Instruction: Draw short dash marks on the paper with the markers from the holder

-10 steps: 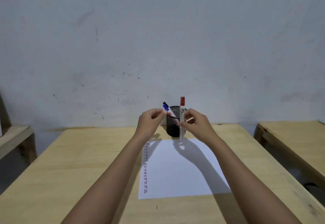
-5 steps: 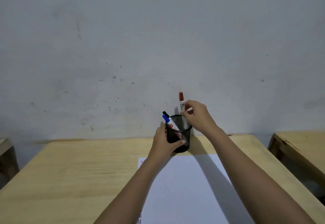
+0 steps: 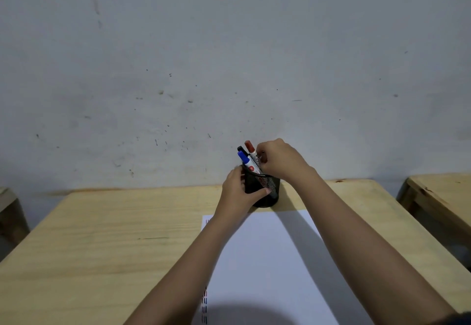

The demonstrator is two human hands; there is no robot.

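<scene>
**Marker Selection at the Holder**

The right hand (image 3: 281,160) pinches the barrel of the red-capped marker (image 3: 252,152) above the holder rim. The left hand (image 3: 238,192) wraps the mesh holder (image 3: 267,191), bracing it on the wooden table (image 3: 114,235). Blue-capped marker (image 3: 245,159) and black-capped marker (image 3: 240,149) lean inside.

Handling, as judged: markers are light, rigid and smooth; grip mid-barrel, below the cap. The holder is light and tips easily.

The paper (image 3: 267,261) lies just in front, with dash marks (image 3: 204,307) along its left edge.

Paper (image 3: 267,261) cut off below.
</scene>
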